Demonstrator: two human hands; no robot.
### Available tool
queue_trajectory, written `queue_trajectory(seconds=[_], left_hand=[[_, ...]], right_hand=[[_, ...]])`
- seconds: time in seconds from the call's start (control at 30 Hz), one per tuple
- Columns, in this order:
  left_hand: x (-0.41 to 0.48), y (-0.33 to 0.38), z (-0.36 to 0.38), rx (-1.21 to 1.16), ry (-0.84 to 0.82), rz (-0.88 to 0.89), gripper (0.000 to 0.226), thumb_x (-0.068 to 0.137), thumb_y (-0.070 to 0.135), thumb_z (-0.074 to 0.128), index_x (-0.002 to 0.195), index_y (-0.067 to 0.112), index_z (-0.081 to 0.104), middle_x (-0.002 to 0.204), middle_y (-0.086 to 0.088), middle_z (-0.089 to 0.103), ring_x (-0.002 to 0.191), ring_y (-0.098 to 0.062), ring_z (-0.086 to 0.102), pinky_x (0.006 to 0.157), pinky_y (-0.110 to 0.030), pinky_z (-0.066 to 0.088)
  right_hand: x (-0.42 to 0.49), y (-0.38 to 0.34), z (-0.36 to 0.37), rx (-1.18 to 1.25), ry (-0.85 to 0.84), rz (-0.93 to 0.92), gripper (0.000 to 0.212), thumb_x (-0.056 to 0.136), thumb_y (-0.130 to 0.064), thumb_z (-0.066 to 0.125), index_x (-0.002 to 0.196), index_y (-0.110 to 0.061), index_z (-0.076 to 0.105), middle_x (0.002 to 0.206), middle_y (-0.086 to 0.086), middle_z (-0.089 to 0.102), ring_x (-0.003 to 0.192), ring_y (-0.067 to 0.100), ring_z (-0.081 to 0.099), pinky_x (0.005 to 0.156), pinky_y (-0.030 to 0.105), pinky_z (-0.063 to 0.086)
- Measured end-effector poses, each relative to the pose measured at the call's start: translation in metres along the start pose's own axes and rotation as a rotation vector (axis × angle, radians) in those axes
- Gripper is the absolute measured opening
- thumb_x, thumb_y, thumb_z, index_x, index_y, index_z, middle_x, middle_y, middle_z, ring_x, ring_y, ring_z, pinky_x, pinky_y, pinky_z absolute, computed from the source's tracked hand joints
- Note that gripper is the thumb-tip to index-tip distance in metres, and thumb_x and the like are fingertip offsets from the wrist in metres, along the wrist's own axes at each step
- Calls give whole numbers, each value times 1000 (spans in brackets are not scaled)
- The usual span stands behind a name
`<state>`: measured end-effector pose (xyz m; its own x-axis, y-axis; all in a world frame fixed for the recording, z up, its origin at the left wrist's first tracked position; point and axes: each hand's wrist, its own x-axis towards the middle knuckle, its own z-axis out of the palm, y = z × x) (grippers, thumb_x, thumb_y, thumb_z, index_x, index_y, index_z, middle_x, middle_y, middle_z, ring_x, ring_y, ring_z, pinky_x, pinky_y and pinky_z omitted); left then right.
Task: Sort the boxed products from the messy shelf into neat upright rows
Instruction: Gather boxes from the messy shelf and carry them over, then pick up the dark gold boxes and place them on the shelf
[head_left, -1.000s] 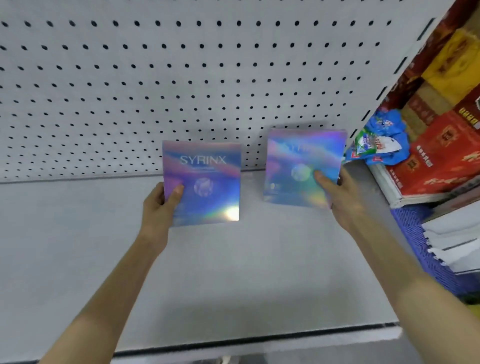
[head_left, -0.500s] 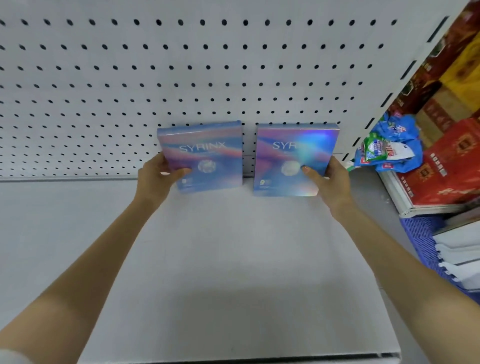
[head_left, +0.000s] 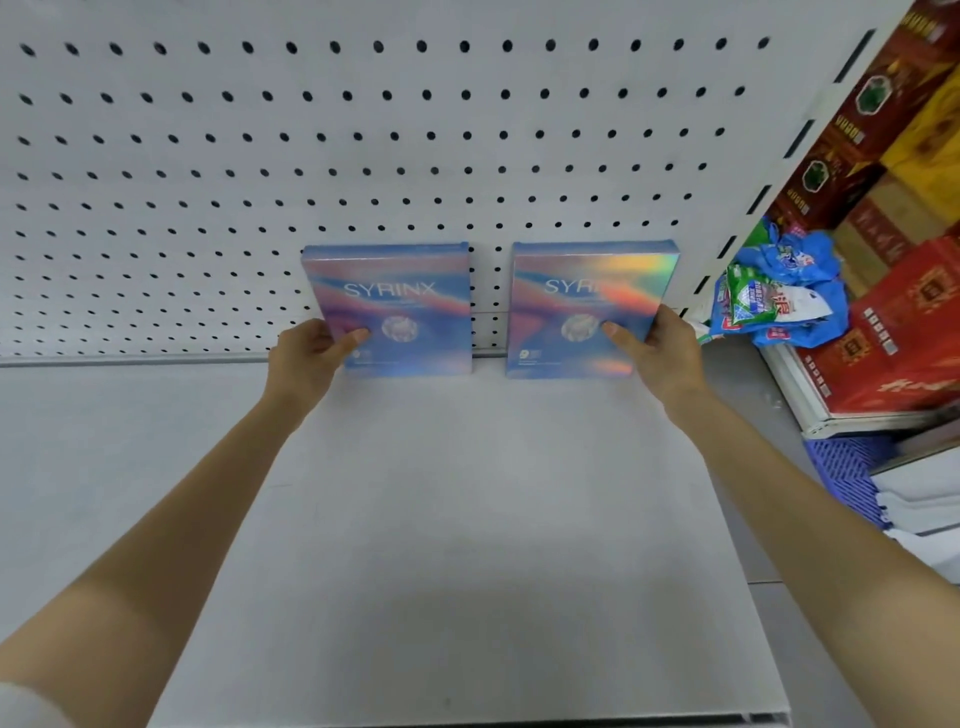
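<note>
1. The two holographic SYRINX boxes, the left box (head_left: 410, 317) and the right box (head_left: 576, 306), stand upright on their bottom edges at the very back of the shelf (head_left: 467, 519). Their fronts face me and a narrow gap runs between them.
2. My left hand (head_left: 306, 353) grasps the left box by its outer left edge, with the thumb laid across the front and the fingers wrapped round the side. My right hand (head_left: 662, 353) grasps the right box the same way by its outer right edge.
3. Directly behind them rises the pegboard (head_left: 363, 130). I cannot tell whether the boxes' backs touch it.
4. As I judge it, the step in hand is seating the first pair of a back row. Both look set down on the shelf, but I have not let go.
5. The next move calls for easing off one grip at a time and watching that neither box tips forward — they look thin and light. I would also slide them together to close the gap.
6. Off to the right, past the shelf's end, lie blue-and-green bags (head_left: 779, 296) and red cartons (head_left: 904, 332) — not part of my row. No other boxes of this kind are in view.
</note>
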<state>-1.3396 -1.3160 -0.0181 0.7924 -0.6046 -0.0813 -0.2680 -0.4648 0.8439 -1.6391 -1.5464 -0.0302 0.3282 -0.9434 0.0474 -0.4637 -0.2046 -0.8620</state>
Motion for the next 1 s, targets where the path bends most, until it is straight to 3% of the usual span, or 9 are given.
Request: queue_trajectory(seconds=[0.07,0.23,0.3,0.43,0.57,0.67,0.8,0.93,1.0], left_hand=[[-2,-1,2,41,29,-10,51,82,46,70,92,-3,60,90,-22,65,85,-36,64,87,-50,52],[-12,-3,8,58,79,-34,46,87,48,64,110,10,54,105,-7,65,96,-30,64,88,-39,51],[-16,0,7,47,120,-33,52,88,49,62,119,9,50,112,-9,64,96,-25,61,82,-31,45],[-30,7,-1,29,134,15,60,88,48,62,129,9,43,124,-11,58,102,-21,56,83,-31,42],[-74,2,-14,-43,132,107,48,89,45,63,123,15,49,119,-2,59,102,-18,59,84,-28,44],[-118,-20,-27,-99,130,126,39,90,39,62,121,17,51,116,2,60,104,-16,59,87,-25,43],[-160,-53,-65,-173,116,76,39,91,37,62,124,18,51,117,2,60,109,-16,58,89,-24,41],[-187,-92,-138,-126,125,83,43,90,42,61,126,22,50,119,5,58,111,-11,55,85,-16,37],[-204,-115,-184,-79,159,117,45,90,42,61,128,21,49,121,4,57,111,-10,53,89,-20,37]], right_hand=[[0,-1,-1,5,-8,-1,39,82,-31,76,112,-10,63,102,6,69,93,25,63,71,28,44],[-2,-3,-3,-85,-36,29,37,83,-42,72,108,-17,60,95,0,63,86,19,57,69,26,39],[-6,-4,-3,-75,-20,82,45,85,-43,70,113,-12,56,102,4,65,93,24,60,76,31,44],[-28,-10,-9,-34,96,209,56,88,-47,65,122,-6,48,113,21,62,103,33,59,79,31,40],[-83,-28,-4,-69,159,86,45,90,-41,63,120,-11,46,116,13,58,102,30,59,82,36,44],[-134,-54,23,-127,45,-10,42,91,-43,60,123,-21,45,122,3,54,105,22,59,79,31,39],[-198,-94,76,-128,-96,-114,46,91,-45,59,130,-24,45,128,1,51,115,21,53,93,38,45],[-254,-140,135,-142,-208,-191,52,90,-50,58,134,-27,42,133,0,48,121,21,51,98,40,44],[-284,-165,167,-190,-256,-259,55,89,-54,55,135,-29,40,135,0,47,123,21,49,99,41,44]])
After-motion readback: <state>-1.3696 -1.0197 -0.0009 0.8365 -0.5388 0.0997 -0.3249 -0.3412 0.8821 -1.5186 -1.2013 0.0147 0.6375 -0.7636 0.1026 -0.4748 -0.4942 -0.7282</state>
